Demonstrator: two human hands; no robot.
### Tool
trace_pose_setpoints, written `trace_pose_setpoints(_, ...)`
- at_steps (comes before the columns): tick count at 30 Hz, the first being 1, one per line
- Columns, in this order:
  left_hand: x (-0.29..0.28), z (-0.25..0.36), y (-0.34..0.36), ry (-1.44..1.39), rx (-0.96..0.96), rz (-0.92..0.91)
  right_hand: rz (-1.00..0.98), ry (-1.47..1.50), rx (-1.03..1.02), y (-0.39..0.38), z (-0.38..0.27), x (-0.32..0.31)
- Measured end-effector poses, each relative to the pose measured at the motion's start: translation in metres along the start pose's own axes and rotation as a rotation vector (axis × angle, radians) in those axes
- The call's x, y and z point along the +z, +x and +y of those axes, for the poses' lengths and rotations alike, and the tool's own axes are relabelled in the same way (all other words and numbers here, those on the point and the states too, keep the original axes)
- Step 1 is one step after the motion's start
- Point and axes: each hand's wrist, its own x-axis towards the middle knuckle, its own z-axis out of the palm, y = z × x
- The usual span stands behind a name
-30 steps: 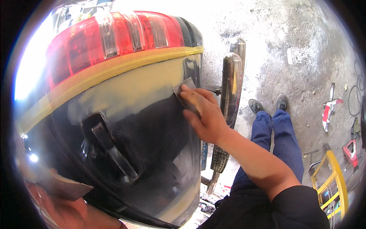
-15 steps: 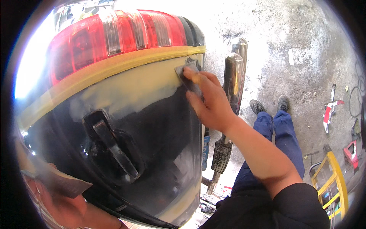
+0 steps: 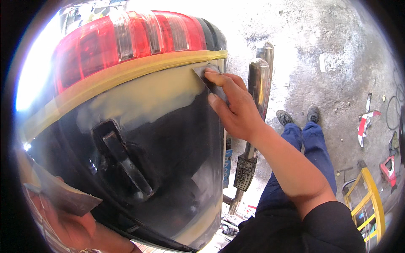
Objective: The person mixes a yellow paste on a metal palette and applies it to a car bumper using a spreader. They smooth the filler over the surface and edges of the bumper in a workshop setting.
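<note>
My right hand [image 3: 236, 105] presses a thin grey flat piece [image 3: 202, 76] against the upper right of a black vehicle panel [image 3: 177, 143]. Fingers lie over that piece, so I cannot tell whether it is a spreader or folded abrasive sheet. Under its edge runs a cream-yellow patch of filler [image 3: 143, 99]. Yellow masking tape [image 3: 139, 67] borders the patch along the red and clear tail light [image 3: 93, 50]. At the lower left, my left hand [image 3: 76, 230] grips a grey-brown flat plate [image 3: 80, 202] with a pale upper edge; some of its fingers are hidden.
A black handle [image 3: 126, 162] sits in a recess of the panel. Beside the vehicle stands a shiny metal tube [image 3: 259, 84] with a black step pad [image 3: 244, 173]. On the concrete floor [image 3: 303, 76] lie a red-and-white part [image 3: 363, 126] and a yellow frame [image 3: 369, 198].
My right hand and the grey piece have shifted slightly upward and right on the panel. The left hand and its plate have barely moved.
</note>
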Motion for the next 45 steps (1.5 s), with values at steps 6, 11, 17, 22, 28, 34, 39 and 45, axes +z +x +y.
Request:
trace_pose_setpoints(6, -0.001, 0.001, -0.005, 0.294, 0.125, -0.107, -0.068, -0.002, 0.009, -0.030, -0.014, 0.014)
trace_pose_setpoints(11, 0.011, 0.013, -0.006, -0.159, -0.273, 0.085, -0.222, 0.007, 0.043, -0.047, -0.022, 0.000)
trace_pose_setpoints(17, 0.018, 0.016, -0.032, -0.545, -0.682, 0.224, -0.022, 0.484, -0.244, -0.010, -0.113, -0.016)
trace_pose_setpoints(22, 0.041, 0.027, -0.024, -0.764, -0.681, 0.147, 0.154, 0.722, -0.448, -0.002, -0.178, 0.028)
trace_pose_setpoints(28, 0.034, 0.030, -0.010, -1.251, -0.493, -0.125, -0.050, 0.211, -0.358, -0.029, -0.130, 0.026)
trace_pose_setpoints(34, 0.037, 0.031, -0.010, -1.157, -0.476, -0.041, -0.116, -0.163, -0.310, -0.027, -0.042, -0.012)
trace_pose_setpoints(39, 0.037, 0.032, -0.012, -1.098, -0.524, 0.076, -0.163, -0.246, -0.500, 0.004, -0.022, -0.012)
trace_pose_setpoints(45, 0.031, 0.033, -0.008, -0.977, -0.471, -0.024, -0.183, -0.299, -0.611, 0.018, -0.016, -0.002)
